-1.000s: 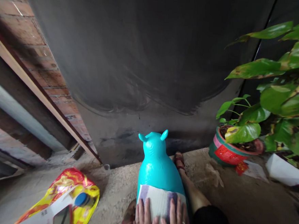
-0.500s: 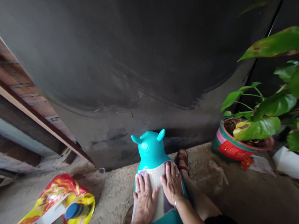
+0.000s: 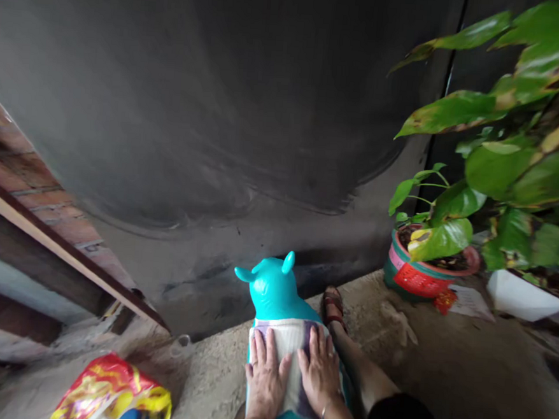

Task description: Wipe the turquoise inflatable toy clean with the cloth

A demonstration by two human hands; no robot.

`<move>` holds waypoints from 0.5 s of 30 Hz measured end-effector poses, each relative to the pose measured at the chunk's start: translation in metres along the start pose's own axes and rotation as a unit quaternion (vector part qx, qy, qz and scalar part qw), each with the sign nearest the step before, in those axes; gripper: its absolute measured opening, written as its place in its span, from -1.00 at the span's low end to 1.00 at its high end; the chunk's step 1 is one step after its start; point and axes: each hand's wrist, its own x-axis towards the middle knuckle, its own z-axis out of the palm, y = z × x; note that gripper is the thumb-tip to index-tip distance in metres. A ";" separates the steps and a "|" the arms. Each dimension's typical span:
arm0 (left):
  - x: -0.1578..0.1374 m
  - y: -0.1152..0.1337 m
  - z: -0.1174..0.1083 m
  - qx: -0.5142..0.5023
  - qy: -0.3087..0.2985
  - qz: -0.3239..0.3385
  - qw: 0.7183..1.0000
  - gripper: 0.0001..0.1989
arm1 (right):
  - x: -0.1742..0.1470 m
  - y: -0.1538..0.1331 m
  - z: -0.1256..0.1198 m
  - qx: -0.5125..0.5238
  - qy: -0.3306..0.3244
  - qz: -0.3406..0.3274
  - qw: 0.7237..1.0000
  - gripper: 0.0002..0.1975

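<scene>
A turquoise inflatable animal toy (image 3: pixel 274 292) with two ears stands between my legs, its head toward the dark wall. Over its back lies a white and purple cloth (image 3: pixel 293 348). My left hand (image 3: pixel 266 378) rests flat on the left part of the cloth, fingers stretched out. On the right part, my right hand (image 3: pixel 320 373) lies flat too, its fingers spread; a bracelet circles that wrist. Neither hand grips anything. The lower end of the toy runs out of view at the bottom.
At the left is a red and yellow plastic bag (image 3: pixel 118 386) with a blue-capped item (image 3: pixel 128 418). A potted plant (image 3: pixel 429 264) and a white planter (image 3: pixel 525 297) stand at the right. The dark wall (image 3: pixel 217 135) is ahead; a sandaled foot (image 3: pixel 333 306) rests on the ledge.
The view has shifted, so more of the plant shows and less of the bag. Both hands now lie slightly lower on the cloth, which has more of its upper edge uncovered.
</scene>
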 end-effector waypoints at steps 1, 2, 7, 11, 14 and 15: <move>-0.009 0.000 0.001 0.013 0.003 0.008 1.000 -0.38 | -0.015 0.005 0.003 -0.006 0.021 0.017 1.000 -0.36; -0.020 -0.001 0.004 0.031 0.005 0.014 0.999 -0.39 | -0.027 0.010 0.006 -0.006 0.043 0.025 0.999 -0.37; -0.061 -0.003 0.023 0.120 0.039 0.013 0.992 -0.46 | -0.033 0.039 0.003 0.032 0.095 -0.033 0.994 -0.44; -0.058 -0.001 0.029 0.138 0.050 0.026 0.989 -0.46 | -0.016 0.048 0.009 0.040 0.100 -0.051 0.993 -0.44; -0.043 0.002 0.027 0.141 0.049 0.042 0.988 -0.45 | -0.011 0.047 0.020 0.044 0.086 -0.050 0.994 -0.44; -0.037 0.003 0.026 0.136 0.044 0.044 0.989 -0.44 | -0.008 0.046 0.023 0.046 0.071 -0.049 0.995 -0.44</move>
